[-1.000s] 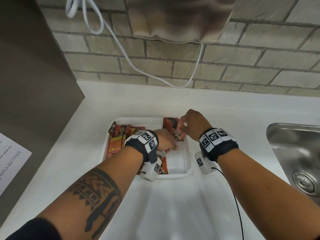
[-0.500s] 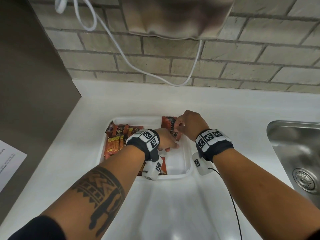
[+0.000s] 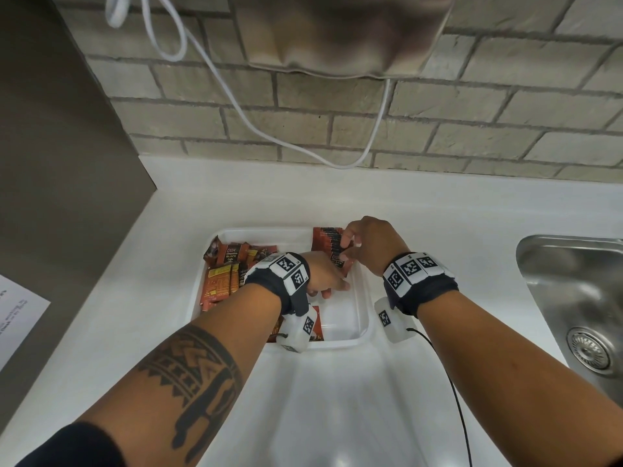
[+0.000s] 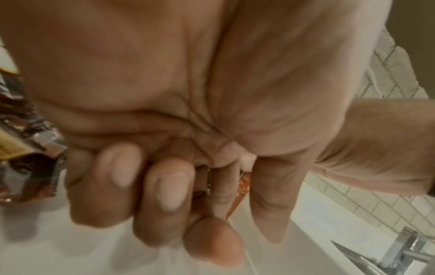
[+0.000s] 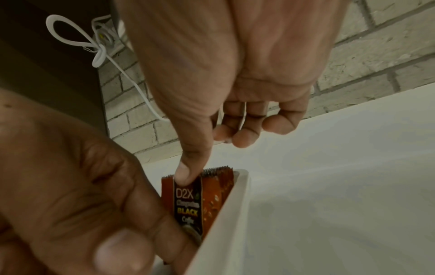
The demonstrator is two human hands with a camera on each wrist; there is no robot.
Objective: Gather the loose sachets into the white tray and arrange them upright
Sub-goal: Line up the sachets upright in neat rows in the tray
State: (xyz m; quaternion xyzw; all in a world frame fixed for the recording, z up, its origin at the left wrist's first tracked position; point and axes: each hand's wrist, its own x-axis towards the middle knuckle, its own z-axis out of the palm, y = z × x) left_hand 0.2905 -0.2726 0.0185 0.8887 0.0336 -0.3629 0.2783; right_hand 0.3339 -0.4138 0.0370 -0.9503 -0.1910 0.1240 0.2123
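Note:
A white tray point(image 3: 337, 343) sits on the white counter. Several brown and orange sachets point(image 3: 229, 271) lie loose in its left half. A small stack of sachets point(image 3: 325, 241) stands upright in the far right corner against the tray wall point(image 5: 233, 214). My right hand point(image 3: 347, 246) pinches the top edge of this stack, its thumb on the front "D2X Black" sachet point(image 5: 188, 204). My left hand point(image 3: 332, 286) holds the stack from the left with curled fingers, an orange sachet point(image 4: 242, 191) between finger and thumb. One loose sachet point(image 4: 28, 163) shows at the left.
A steel sink point(image 3: 573, 298) lies to the right, with a tap point(image 4: 400, 249) beside it. A white cable point(image 3: 236, 106) hangs on the brick wall. A grey panel point(image 3: 50, 163) with a paper sheet point(image 3: 17, 315) stands at the left.
Both hands stay at the upright stack in the tray's far right corner. The right hand's fingers have shifted slightly along the stack's top edge.

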